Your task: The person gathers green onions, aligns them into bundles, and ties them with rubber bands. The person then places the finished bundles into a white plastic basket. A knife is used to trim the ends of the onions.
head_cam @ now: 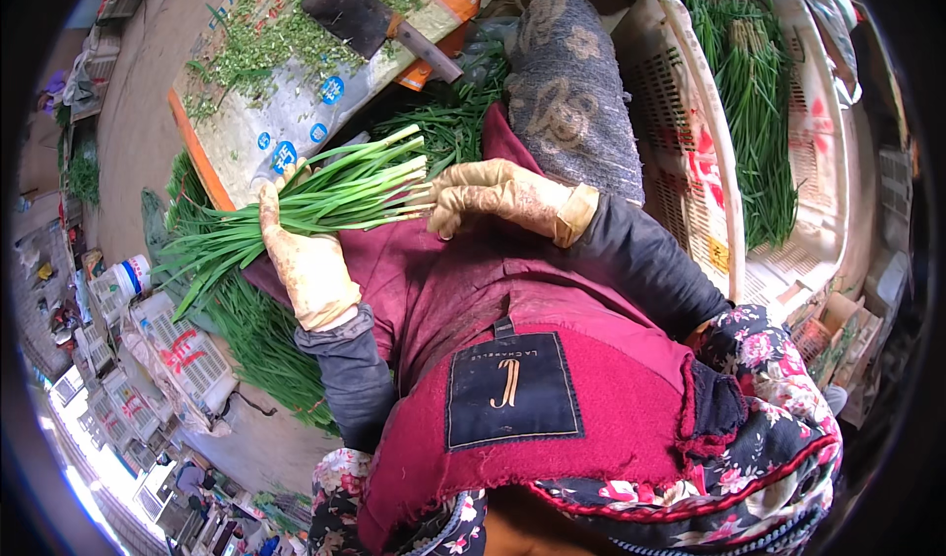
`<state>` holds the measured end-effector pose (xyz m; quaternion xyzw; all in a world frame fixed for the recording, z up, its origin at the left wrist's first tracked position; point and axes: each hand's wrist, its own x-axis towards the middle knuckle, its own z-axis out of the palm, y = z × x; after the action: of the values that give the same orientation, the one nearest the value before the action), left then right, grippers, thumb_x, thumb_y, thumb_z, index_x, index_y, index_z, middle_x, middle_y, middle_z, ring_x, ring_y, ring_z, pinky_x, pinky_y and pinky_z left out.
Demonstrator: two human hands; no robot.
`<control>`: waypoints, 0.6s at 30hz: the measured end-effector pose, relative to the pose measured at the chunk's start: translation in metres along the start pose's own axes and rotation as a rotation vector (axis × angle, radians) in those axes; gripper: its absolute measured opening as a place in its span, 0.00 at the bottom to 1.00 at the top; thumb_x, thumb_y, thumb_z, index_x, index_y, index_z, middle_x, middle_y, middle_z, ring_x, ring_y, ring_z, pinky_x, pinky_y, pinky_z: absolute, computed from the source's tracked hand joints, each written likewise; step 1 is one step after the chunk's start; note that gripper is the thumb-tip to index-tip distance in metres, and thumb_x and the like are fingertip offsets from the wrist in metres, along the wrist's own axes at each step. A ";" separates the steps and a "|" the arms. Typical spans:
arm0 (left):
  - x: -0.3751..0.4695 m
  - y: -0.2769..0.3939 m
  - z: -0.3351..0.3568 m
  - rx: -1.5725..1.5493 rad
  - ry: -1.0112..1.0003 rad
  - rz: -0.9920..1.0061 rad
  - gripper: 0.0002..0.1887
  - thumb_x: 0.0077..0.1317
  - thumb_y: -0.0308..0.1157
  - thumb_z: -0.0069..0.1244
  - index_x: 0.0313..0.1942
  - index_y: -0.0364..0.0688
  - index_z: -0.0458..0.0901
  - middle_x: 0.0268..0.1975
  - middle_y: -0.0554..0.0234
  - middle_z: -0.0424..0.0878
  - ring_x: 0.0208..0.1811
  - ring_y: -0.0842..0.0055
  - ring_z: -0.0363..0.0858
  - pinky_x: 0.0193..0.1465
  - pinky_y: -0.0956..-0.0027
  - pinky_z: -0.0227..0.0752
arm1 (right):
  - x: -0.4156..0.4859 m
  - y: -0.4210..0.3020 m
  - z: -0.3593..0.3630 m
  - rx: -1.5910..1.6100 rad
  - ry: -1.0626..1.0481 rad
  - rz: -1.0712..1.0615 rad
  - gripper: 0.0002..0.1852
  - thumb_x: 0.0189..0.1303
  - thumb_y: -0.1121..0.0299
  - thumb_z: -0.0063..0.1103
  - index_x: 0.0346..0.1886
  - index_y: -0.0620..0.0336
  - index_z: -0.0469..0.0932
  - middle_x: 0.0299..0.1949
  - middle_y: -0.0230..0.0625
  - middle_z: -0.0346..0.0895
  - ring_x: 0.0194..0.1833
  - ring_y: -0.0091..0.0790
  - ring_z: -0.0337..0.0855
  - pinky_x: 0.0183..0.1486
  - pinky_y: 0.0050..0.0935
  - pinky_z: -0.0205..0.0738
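Observation:
A bunch of green garlic chives [344, 198] lies across my lap, its pale stem ends pointing right and its leaf tips drooping left. My left hand [307, 257], in a soiled cream glove, grips the bunch around the middle with the thumb over the leaves. My right hand [506, 194], gloved alike, has its curled fingers at the stem ends, where a few brownish ends run in between them. Just beyond the bunch, a cleaver [351, 13] with a wooden handle rests on a printed sack [251, 139] strewn with chopped green bits.
To the right stands a white plastic basket [680, 135] with a tall handle, holding bundled chives [754, 113]. More chives [273, 349] are heaped at my left, and others [443, 127] beyond my lap. Crates [181, 349] and a white bucket [133, 275] stand farther left.

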<state>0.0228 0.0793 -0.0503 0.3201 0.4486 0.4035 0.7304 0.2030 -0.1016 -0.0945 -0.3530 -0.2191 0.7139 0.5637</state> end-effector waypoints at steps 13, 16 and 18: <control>-0.027 -0.006 0.044 0.043 0.009 0.151 0.19 0.74 0.45 0.45 0.49 0.36 0.76 0.52 0.53 0.80 0.55 0.66 0.78 0.63 0.59 0.68 | 0.021 0.000 0.027 0.143 0.052 0.085 0.14 0.68 0.70 0.55 0.50 0.71 0.80 0.44 0.44 0.84 0.38 0.31 0.85 0.42 0.28 0.82; -0.029 -0.004 0.045 0.089 -0.010 0.154 0.20 0.75 0.45 0.42 0.52 0.35 0.75 0.54 0.53 0.79 0.55 0.66 0.77 0.62 0.59 0.70 | 0.019 0.001 0.027 0.161 0.005 0.102 0.15 0.70 0.71 0.53 0.53 0.72 0.78 0.43 0.45 0.84 0.39 0.32 0.85 0.44 0.28 0.81; -0.026 -0.004 0.042 0.098 -0.018 0.156 0.21 0.75 0.45 0.40 0.53 0.35 0.75 0.56 0.53 0.78 0.55 0.65 0.77 0.62 0.59 0.70 | 0.020 0.003 0.022 0.109 -0.070 0.099 0.15 0.70 0.70 0.52 0.54 0.72 0.77 0.44 0.46 0.83 0.40 0.33 0.85 0.45 0.29 0.81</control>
<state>0.0550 0.0501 -0.0264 0.3929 0.4350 0.4338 0.6843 0.1821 -0.0818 -0.0875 -0.3069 -0.1817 0.7636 0.5383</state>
